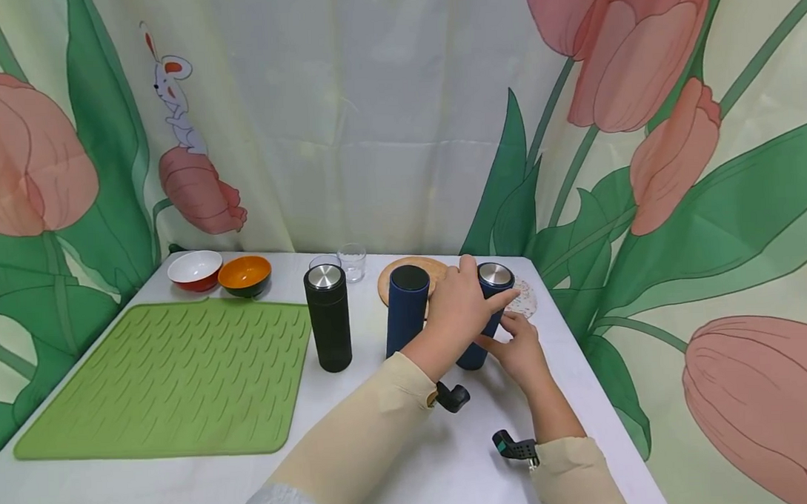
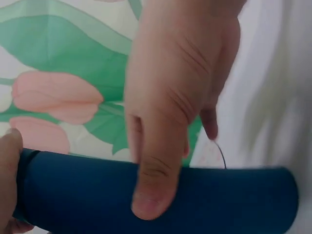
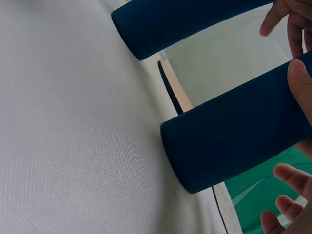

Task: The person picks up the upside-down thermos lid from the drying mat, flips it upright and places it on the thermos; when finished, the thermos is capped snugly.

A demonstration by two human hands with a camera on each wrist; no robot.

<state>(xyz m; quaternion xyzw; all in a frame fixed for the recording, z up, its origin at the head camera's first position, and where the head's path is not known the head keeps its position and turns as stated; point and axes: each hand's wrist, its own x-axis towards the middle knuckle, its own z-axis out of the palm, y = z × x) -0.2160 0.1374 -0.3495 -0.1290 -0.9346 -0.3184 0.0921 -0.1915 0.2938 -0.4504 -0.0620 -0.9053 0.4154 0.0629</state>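
Observation:
A navy thermos bottle (image 1: pixel 492 324) with a silver-topped lid (image 1: pixel 495 273) is at the right, roughly upright, its base at the tabletop. My left hand (image 1: pixel 460 302) comes across and grips it near the lid, thumb in front. Lower down, my right hand (image 1: pixel 522 349) holds the bottle's side. The right thumb (image 3: pixel 300 80) lies on the bottle's wall, while some of its other fingers (image 3: pixel 287 207) spread away from it. Left of the hands stands a second navy bottle (image 1: pixel 406 311) with a dark top, partly behind my left wrist. Farther left is a black bottle (image 1: pixel 329 325) with a silver top.
A green mat (image 1: pixel 174 379) covers the table's left. Behind it sit a white-and-red bowl (image 1: pixel 195 267) and an orange bowl (image 1: pixel 245 274). Two clear glasses (image 1: pixel 353 263) and a round wooden board (image 1: pixel 386 278) are at the back. A speckled round mat (image 1: pixel 527 299) lies behind the held bottle.

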